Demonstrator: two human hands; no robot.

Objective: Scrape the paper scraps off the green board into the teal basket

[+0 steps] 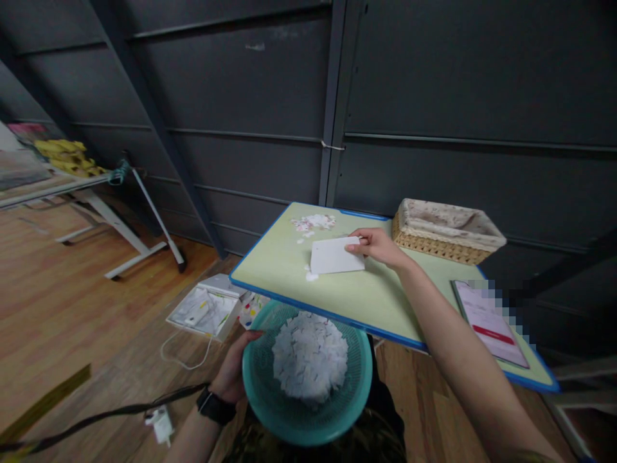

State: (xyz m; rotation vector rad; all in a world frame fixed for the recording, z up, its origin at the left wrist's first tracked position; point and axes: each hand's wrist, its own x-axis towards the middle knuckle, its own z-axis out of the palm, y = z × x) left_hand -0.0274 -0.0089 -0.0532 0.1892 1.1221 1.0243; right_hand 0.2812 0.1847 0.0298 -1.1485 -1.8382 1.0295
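Observation:
My right hand [378, 246] grips the right edge of a white card [335, 255], thumb on top, over the pale green table [385, 296]. Small white paper pieces [312, 275] lie by the card's lower left corner. Farther back on the table is a pile of white and pinkish paper bits [315, 222]. Below the table's front edge, my left hand [236, 370] holds the rim of a teal plastic basket [308, 432] at its left side. A heap of white paper scraps [311, 357] fills the basket's middle. Most of the left fingers are hidden behind the rim.
A lined wicker basket [446, 228] stands at the table's back right, with a phone [489, 321] lying nearer the right edge. On the floor at left are an open white box [205, 312], a cable and a white plug [160, 424]. A dark panel wall [241, 96] rises behind.

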